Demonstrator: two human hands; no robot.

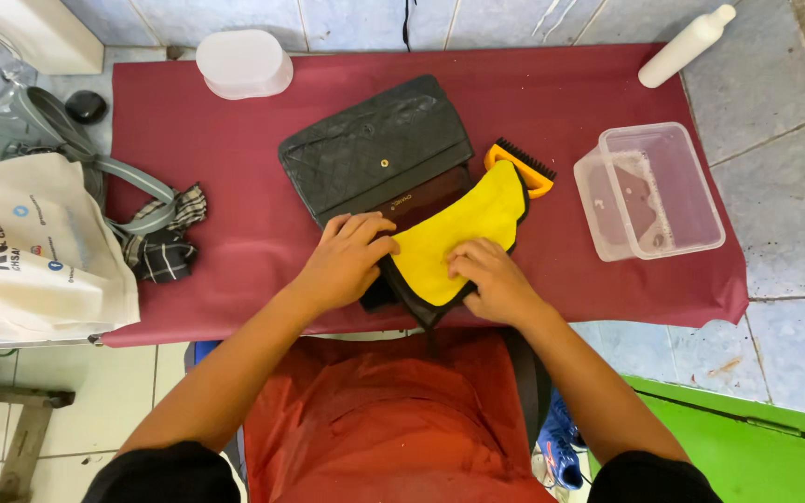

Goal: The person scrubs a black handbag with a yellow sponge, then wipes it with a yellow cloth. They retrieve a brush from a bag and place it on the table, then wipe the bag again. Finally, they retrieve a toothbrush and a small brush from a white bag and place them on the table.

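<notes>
A black quilted wallet-style bag (375, 149) lies open on the dark red cloth (235, 186), its flap turned back. A yellow cleaning cloth (463, 233) is spread over the bag's lower part. My left hand (345, 261) rests flat on the bag's body at the cloth's left edge. My right hand (494, 281) presses down on the near end of the yellow cloth. An orange brush with black bristles (525, 168) pokes out from behind the cloth's top right corner.
A clear plastic box (654, 191) sits to the right, a white lidded tub (244, 63) at the back, a white bottle (687, 45) at back right. A white tote bag (34, 247) and a checked cloth (165, 242) lie left.
</notes>
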